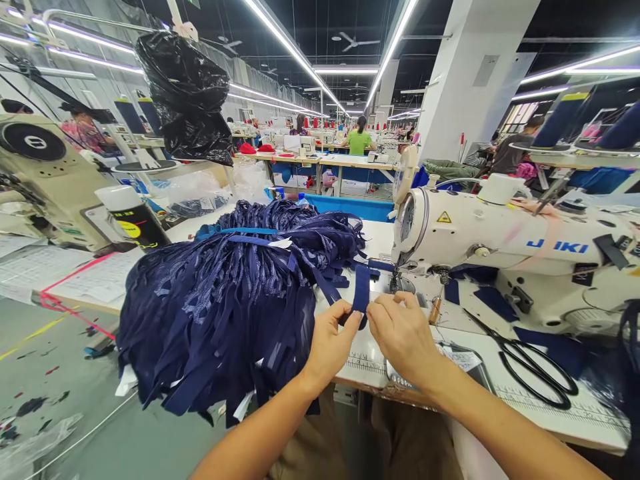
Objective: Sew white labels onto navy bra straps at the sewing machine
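Navy elastic strip [361,293] pinched upright between both hands at lower centre of the frame, just short of the needle of the white sewing machine [500,247]. Left hand [330,343] closed on the strip's lower left edge, thumb and forefinger pressed together on it; right hand [403,333] likewise closed on the right edge, fingertips meeting the fabric, so each grip shut with the same strip between. Held taut and vertical, probably to square the end or line up a fold near the presser foot. Heaped at left centre, a large bundle of matching navy strips [235,300], spilling over the worktop [370,363] edge and within easy reach of the left hand, one tail trailing towards the needle. Black-handled scissors [530,360] lying flat at lower right, blades pointing towards the machine, well apart from the hands. Pale laminate, printed with a ruler scale along the near edge. Beyond, a long factory hall: rows of sewing stations, strip lights overhead, a black plastic bag [187,93] hanging at upper left, a person in a green top [359,141] seated far back.
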A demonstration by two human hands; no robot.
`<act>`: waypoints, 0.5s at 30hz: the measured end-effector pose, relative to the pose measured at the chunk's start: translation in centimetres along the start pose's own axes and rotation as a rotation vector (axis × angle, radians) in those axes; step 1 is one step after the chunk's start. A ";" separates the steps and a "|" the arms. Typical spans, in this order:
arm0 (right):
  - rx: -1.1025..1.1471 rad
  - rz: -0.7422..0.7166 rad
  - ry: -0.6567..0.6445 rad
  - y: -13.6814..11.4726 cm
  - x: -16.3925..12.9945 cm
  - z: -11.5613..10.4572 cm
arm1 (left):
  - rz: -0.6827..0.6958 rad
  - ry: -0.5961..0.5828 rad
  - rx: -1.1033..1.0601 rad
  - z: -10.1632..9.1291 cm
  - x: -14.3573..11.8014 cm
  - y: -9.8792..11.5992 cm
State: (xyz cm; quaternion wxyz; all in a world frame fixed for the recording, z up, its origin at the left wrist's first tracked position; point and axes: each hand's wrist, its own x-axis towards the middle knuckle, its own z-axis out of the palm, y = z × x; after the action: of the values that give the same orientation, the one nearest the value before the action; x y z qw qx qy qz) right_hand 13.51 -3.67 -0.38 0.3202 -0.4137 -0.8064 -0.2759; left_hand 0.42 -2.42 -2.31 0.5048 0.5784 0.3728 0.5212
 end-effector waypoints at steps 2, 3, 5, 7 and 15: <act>-0.054 0.001 0.015 0.0 0.2 0.2 | 0.008 0.003 0.008 0.1 -0.1 0.0; -0.067 0.018 0.025 0.2 0.2 0.3 | 0.003 0.002 -0.002 0.2 -0.1 0.0; -0.088 0.088 0.041 0.9 0.1 0.5 | -0.022 -0.008 -0.047 0.2 -0.2 0.2; -0.103 0.177 0.025 2.0 -0.4 0.5 | -0.049 -0.024 -0.110 0.1 -0.2 0.4; -0.396 0.232 -0.370 9.8 -10.1 -3.9 | -0.169 -0.032 -0.374 -0.7 0.2 -0.3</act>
State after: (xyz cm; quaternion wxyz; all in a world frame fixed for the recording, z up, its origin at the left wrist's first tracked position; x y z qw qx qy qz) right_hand 27.50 -6.43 -3.66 0.1102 -0.6009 -0.7287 -0.3095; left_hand -0.25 -2.03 -2.61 0.6512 0.4492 0.3087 0.5280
